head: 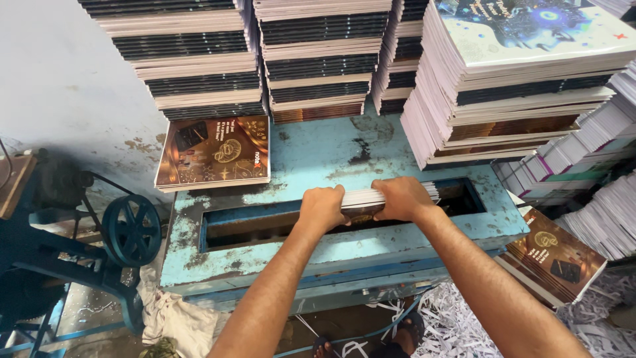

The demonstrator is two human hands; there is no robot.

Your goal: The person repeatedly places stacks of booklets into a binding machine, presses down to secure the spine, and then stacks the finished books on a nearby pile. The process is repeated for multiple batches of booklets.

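Note:
My left hand (322, 207) and my right hand (401, 198) both grip a thick bundle of notebooks (363, 197), white page edges up. The bundle stands on its edge in the long slot (265, 224) of a worn light-blue metal machine table (318, 156). My hands sit side by side on top of the bundle, near the slot's middle and right part. A short stack of brown-covered notebooks (215, 152) lies flat at the table's back left.
Tall stacks of notebooks (318, 56) line the back, with a leaning stack (510, 86) at the right. More brown notebooks (553, 255) lie low at right over paper shavings (464, 325). A dark flywheel (131, 230) stands at left.

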